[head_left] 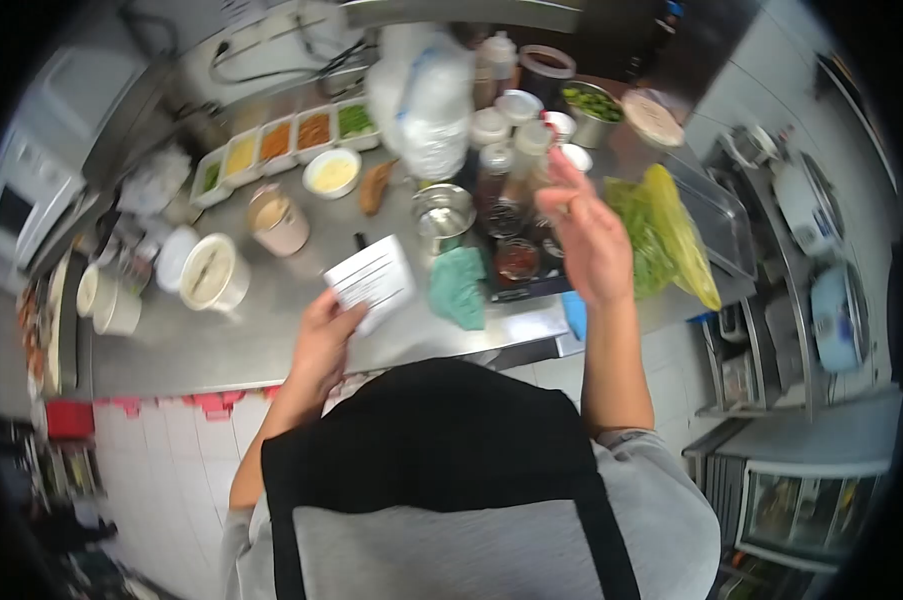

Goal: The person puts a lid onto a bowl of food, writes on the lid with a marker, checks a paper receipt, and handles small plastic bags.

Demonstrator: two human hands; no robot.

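My left hand (329,335) pinches a white paper slip (371,280) with lines of print, too small to read, above the counter's front edge. My right hand (588,235) is raised in front of the seasoning jars, fingers stretched out and slightly blurred, with nothing seen in it. Just left of it stand a jar of dark red seasoning (517,260) and tall clear shakers (494,170). A green cloth (457,288) lies between my hands, in front of a metal pot (443,212). To the right of my right hand is a yellow-green bag of leafy greens (661,235).
White trays of chopped ingredients (276,142) line the back of the steel counter (221,350). A bowl of pale yellow food (332,173), a beige-filled container (278,220) and a white tub (214,272) stand left. A shelf rack (761,330) is at right.
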